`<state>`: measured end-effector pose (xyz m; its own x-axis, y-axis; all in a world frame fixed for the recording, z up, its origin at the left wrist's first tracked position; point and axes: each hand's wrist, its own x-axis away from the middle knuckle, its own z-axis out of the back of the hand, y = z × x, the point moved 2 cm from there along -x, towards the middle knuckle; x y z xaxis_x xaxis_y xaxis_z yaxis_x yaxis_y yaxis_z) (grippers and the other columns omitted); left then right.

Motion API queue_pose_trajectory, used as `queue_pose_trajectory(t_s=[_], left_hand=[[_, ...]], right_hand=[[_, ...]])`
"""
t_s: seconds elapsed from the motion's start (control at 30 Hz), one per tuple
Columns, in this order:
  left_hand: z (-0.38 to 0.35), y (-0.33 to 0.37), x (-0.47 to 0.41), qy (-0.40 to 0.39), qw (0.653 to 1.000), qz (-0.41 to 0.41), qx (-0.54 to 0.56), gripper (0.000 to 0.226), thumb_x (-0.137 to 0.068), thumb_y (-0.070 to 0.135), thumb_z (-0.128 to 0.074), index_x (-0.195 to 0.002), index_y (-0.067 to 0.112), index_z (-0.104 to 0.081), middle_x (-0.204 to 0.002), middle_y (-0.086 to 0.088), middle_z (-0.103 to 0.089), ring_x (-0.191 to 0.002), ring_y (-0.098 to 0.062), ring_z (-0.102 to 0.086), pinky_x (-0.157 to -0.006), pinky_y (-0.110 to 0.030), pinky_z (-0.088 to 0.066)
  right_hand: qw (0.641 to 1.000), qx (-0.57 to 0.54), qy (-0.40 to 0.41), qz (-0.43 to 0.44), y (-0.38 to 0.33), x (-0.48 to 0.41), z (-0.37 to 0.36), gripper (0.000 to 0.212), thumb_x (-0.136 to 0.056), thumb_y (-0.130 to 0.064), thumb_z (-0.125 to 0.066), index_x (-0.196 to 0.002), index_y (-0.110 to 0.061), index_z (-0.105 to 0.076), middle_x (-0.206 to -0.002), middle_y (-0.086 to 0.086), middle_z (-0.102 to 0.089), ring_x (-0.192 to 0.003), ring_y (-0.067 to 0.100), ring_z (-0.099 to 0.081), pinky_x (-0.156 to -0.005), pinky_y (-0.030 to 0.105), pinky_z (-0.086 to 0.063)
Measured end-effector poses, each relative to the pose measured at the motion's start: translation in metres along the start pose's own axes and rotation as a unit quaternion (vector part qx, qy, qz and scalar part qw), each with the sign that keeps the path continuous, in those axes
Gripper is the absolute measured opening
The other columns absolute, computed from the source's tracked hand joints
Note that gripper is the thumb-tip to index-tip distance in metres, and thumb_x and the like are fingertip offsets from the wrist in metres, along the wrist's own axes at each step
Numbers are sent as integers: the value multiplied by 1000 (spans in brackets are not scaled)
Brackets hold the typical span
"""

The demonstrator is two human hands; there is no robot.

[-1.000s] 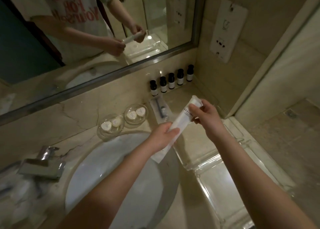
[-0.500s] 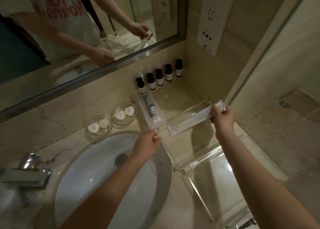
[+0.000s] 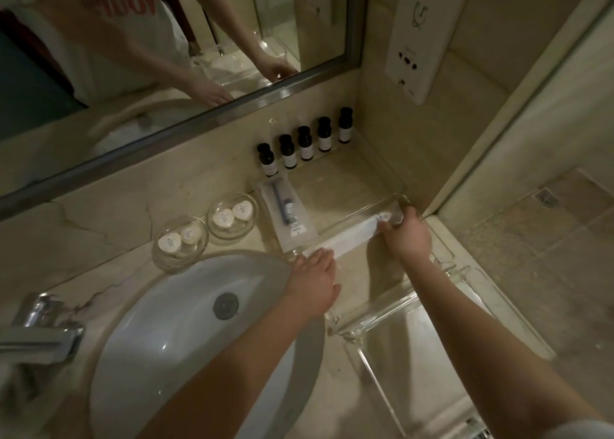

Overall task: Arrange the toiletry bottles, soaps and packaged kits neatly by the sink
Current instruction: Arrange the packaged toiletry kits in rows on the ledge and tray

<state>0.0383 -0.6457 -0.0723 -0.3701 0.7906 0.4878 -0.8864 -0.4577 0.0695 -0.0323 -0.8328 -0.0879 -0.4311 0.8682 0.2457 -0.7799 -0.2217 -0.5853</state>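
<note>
- Nearest the camera, a clear acrylic tray (image 3: 415, 349) sits on the marble counter (image 3: 99, 226) to the right of the white sink basin (image 3: 172, 332), with a chrome tap (image 3: 40, 332) at the basin's left.
- The left hand (image 3: 312, 282) lies palm down with its fingers spread flat; the fingertips press on the near end of a long white packaged kit (image 3: 349, 237), without curling around it.
- The right hand (image 3: 407, 237) is partly closed, its fingers and thumb pinching the far end of the same kit, which lies slantwise along the near edge of a second clear tray (image 3: 382, 176).
- Just left of that kit, a clear packet with a dark razor-like item (image 3: 284, 212) lies lengthwise, and the 2 packets meet at their near ends.
- Further left stand 2 round glass dishes (image 3: 232, 217), each holding 2 small white soaps (image 3: 169, 243), beside the basin's rim.
- At the back of the tray, 5 dark toiletry bottles (image 3: 305, 142) with white labels stand upright in a row against the wall.
- Beyond them a mirror (image 3: 166, 39) reflects both arms, and a white wall panel (image 3: 428, 33) hangs on the right.
</note>
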Motion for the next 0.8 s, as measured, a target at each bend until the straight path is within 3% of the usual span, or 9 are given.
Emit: queue_pose_trajectory(t_s=[0.13,0.3,0.43,0.53,0.6,0.8], left_hand=[[-1,0,1,7,1000,2,-16,59,-97,39,-29,-147,9,-17,-159,-4,-7,-147,-17,-4,-117,-45,-7],[13,-5,14,49,999,-7,17,54,-97,36,-33,-144,11,-27,-158,-5,-15,-146,-20,-8,-118,-45,-9],[28,-22,46,131,990,1,59,46,-95,34,-37,-135,12,-43,-147,-6,-38,-138,-24,-30,-109,-39,-27],[35,-41,83,202,974,17,104,54,-85,39,-29,-115,7,-61,-125,-12,-60,-115,-32,-54,-93,-41,-43],[30,-59,109,227,963,51,132,65,-77,43,-24,-110,4,-64,-119,-14,-63,-109,-34,-58,-91,-43,-47],[-9,-118,195,246,932,188,188,62,-79,46,-33,-108,3,-65,-115,-15,-66,-109,-34,-59,-91,-43,-49]], right_hand=[[996,77,33,32,-5,8,1,58,-88,-38,-57,-138,-21,-33,-113,15,-64,-100,35,-63,-73,37,-47],[995,60,25,78,-13,28,5,41,-89,-36,-51,-126,-19,-46,-104,13,-66,-96,34,-63,-72,36,-45],[982,59,-19,179,-34,60,9,33,-87,-33,-56,-115,-16,-59,-110,6,-63,-95,26,-61,-72,31,-44],[967,67,-31,246,-57,92,10,34,-86,-33,-56,-117,-18,-60,-112,3,-63,-96,23,-62,-71,29,-45],[954,73,-46,288,-75,115,8,36,-86,-33,-56,-118,-18,-59,-114,3,-62,-100,23,-61,-75,31,-46],[907,90,-113,395,-126,193,-28,39,-86,-34,-55,-120,-17,-58,-117,5,-62,-106,26,-57,-82,35,-48]])
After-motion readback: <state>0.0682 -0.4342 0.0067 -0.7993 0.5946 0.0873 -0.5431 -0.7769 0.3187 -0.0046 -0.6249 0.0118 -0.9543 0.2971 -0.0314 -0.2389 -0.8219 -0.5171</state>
